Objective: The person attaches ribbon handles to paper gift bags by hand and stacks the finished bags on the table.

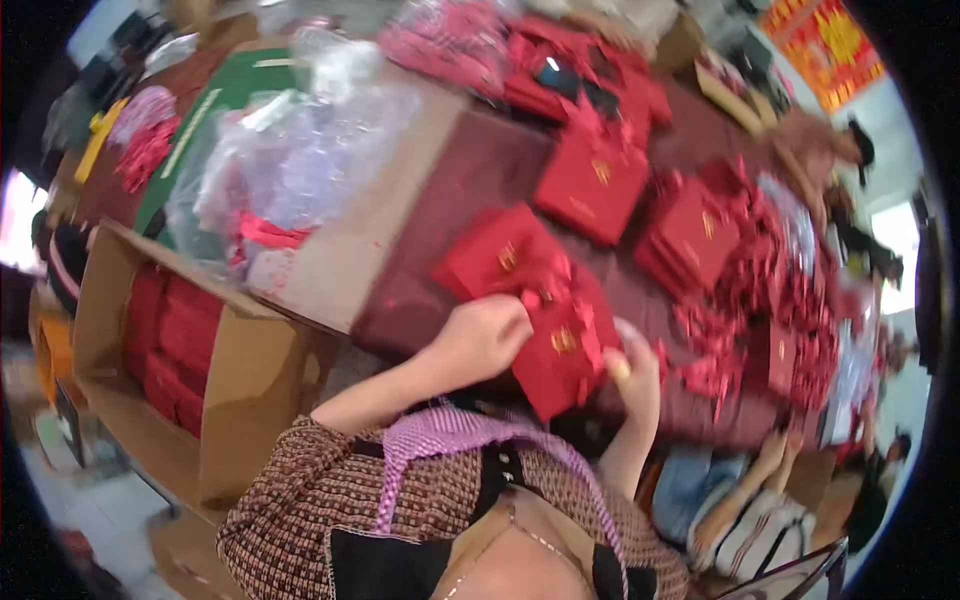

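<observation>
In front of me is a red gift bag [548,380] with a gold emblem, tilted at the table's near edge. My left hand [485,332] is closed at the bag's upper left, its fingers around a red ribbon near the top. On the other side my right hand [637,375] pinches the ribbon by the bag's right edge; something yellow covers one finger. Just beyond lies another red bag [500,250] with the same emblem, partly overlapped by the ribbon. Farther back is a stack of red bags [592,180] with ribbons on top.
An open cardboard box [255,400] packed with red items stands at left. Clear plastic wrapping [300,160] covers the table's left part. More red bags [690,240] and loose ribbons [715,365] lie right. A dark phone [575,85] rests at the back. A co-worker in a striped top [760,535] sits at right.
</observation>
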A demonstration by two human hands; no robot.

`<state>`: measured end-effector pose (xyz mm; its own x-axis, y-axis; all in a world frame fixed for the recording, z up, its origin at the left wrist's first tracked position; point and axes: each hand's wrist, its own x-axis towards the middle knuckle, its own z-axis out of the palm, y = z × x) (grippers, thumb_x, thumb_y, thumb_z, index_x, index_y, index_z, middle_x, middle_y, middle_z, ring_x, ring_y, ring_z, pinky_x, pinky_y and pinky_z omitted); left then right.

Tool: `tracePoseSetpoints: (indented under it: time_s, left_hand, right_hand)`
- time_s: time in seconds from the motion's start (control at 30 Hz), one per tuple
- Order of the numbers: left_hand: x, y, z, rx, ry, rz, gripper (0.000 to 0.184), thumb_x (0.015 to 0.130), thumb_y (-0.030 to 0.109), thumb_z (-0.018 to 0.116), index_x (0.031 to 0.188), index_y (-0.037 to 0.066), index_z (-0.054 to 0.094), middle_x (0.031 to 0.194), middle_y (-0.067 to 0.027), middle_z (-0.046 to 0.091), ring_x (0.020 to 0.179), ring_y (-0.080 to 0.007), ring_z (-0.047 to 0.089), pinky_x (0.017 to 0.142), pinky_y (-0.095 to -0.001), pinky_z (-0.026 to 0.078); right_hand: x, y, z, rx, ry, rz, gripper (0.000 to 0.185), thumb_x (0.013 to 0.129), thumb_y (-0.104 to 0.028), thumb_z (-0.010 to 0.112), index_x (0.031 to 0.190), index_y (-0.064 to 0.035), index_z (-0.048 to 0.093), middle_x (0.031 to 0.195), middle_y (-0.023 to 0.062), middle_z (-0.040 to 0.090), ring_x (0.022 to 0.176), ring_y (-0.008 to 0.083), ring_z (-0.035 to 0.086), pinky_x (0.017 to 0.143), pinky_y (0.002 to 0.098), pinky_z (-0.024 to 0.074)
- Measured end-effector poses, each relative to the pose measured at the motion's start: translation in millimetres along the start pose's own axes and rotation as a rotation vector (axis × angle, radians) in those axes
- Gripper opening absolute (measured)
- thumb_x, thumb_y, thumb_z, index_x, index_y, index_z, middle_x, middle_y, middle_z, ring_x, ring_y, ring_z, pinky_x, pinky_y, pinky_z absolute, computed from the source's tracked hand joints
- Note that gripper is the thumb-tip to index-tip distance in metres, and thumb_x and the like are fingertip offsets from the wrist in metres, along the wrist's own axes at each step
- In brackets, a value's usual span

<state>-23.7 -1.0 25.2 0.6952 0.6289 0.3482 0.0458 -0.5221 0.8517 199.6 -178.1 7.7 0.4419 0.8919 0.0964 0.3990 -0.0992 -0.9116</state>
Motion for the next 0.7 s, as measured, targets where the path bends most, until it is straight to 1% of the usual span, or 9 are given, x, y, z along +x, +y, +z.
tracePoseSetpoints:
  time_s: [0.07, 0.1, 0.13, 0.2, 0.37, 0.43, 0.53, 0.63, 0.7]
  left_hand:
    - [4, 4, -2, 0.001, 0.012, -0.062, 0.012, 0.082, 0.009, 0.066, 0.084, -0.002, 0.061, 0.075, -0.0177, 0.061, 0.067, -0.0275, 0.063, 0.061, -0.0345, 0.049]
    - [5, 6, -2, 0.026, 0.021, -0.104, 0.012, 0.083, 0.009, 0.067, 0.087, -0.002, 0.062, 0.074, -0.0153, 0.061, 0.065, -0.0219, 0.061, 0.06, -0.0316, 0.048]
    - [6, 8, -2, -0.066, 0.04, -0.167, 0.011, 0.083, 0.009, 0.066, 0.085, 0.0, 0.061, 0.073, -0.0168, 0.061, 0.063, -0.0269, 0.063, 0.058, -0.0345, 0.049]
    - [5, -3, 0, -0.053, 0.09, -0.152, 0.012, 0.086, 0.007, 0.067, 0.089, -0.003, 0.062, 0.069, -0.0094, 0.061, 0.063, -0.0112, 0.058, 0.057, -0.0279, 0.047]
    - [9, -3, -3, -0.094, 0.031, -0.27, 0.013, 0.089, 0.008, 0.066, 0.092, -0.003, 0.061, 0.069, -0.0002, 0.058, 0.064, -0.0051, 0.05, 0.058, -0.0229, 0.044]
    - [9, -5, 0, -0.092, 0.019, -0.289, 0.013, 0.089, 0.008, 0.066, 0.092, -0.003, 0.062, 0.069, 0.0005, 0.058, 0.064, -0.0048, 0.049, 0.058, -0.0225, 0.044]
    - [9, -5, 5, -0.114, 0.025, -0.272, 0.012, 0.089, 0.007, 0.066, 0.092, -0.003, 0.062, 0.069, 0.0016, 0.057, 0.064, -0.0039, 0.049, 0.057, -0.0217, 0.043]
    - [9, 3, 4, -0.104, -0.007, -0.291, 0.01, 0.089, 0.006, 0.066, 0.091, -0.003, 0.062, 0.068, 0.0019, 0.057, 0.063, -0.0027, 0.048, 0.056, -0.0207, 0.042]
    - [9, 3, 5, -0.097, 0.012, -0.283, 0.01, 0.088, 0.006, 0.066, 0.09, -0.003, 0.062, 0.067, 0.0009, 0.057, 0.062, -0.003, 0.049, 0.056, -0.0212, 0.043]
  right_hand:
    - [-6, -5, -11, 0.113, 0.08, 0.237, 0.044, 0.089, -0.014, 0.064, 0.13, -0.0022, 0.054, 0.093, 0.0049, 0.064, 0.068, 0.0075, 0.055, 0.061, 0.0222, 0.0459]
    - [-5, -12, -11, 0.186, 0.154, 0.274, 0.04, 0.089, -0.011, 0.061, 0.128, -0.0026, 0.056, 0.079, 0.0016, 0.06, 0.062, 0.0068, 0.052, 0.059, 0.0214, 0.0444]
    - [-7, -6, -15, 0.215, 0.197, 0.287, 0.037, 0.091, -0.011, 0.06, 0.126, -0.0018, 0.056, 0.081, 0.0029, 0.062, 0.063, 0.0077, 0.054, 0.06, 0.0215, 0.0447]
    - [-10, 6, -16, 0.257, 0.237, 0.252, 0.034, 0.091, -0.01, 0.06, 0.124, -0.0011, 0.057, 0.082, 0.0028, 0.062, 0.064, 0.0081, 0.054, 0.059, 0.0218, 0.0447]
    - [-14, 13, 3, 0.376, 0.368, 0.205, 0.028, 0.089, -0.008, 0.065, 0.115, 0.0001, 0.062, 0.09, 0.0035, 0.065, 0.078, 0.0075, 0.058, 0.07, 0.0224, 0.049]
    - [-12, 11, 10, 0.056, 0.356, 0.009, 0.026, 0.087, -0.009, 0.068, 0.111, -0.0011, 0.063, 0.089, 0.003, 0.064, 0.076, 0.0088, 0.059, 0.069, 0.0236, 0.0488]
    - [-8, -1, 13, -0.193, 0.204, -0.043, 0.03, 0.079, -0.016, 0.075, 0.102, -0.0017, 0.063, 0.085, 0.0097, 0.062, 0.083, 0.0247, 0.061, 0.073, 0.0339, 0.049]
    - [-8, 18, 19, -0.499, 0.241, -0.208, 0.029, 0.078, -0.009, 0.074, 0.103, -0.0011, 0.062, 0.086, 0.0093, 0.063, 0.082, 0.0235, 0.062, 0.077, 0.0311, 0.0499]
    - [-10, 26, 14, -0.138, 0.26, -0.031, 0.022, 0.083, -0.006, 0.07, 0.102, -0.0011, 0.062, 0.09, 0.0046, 0.065, 0.081, 0.015, 0.061, 0.073, 0.0265, 0.0483]
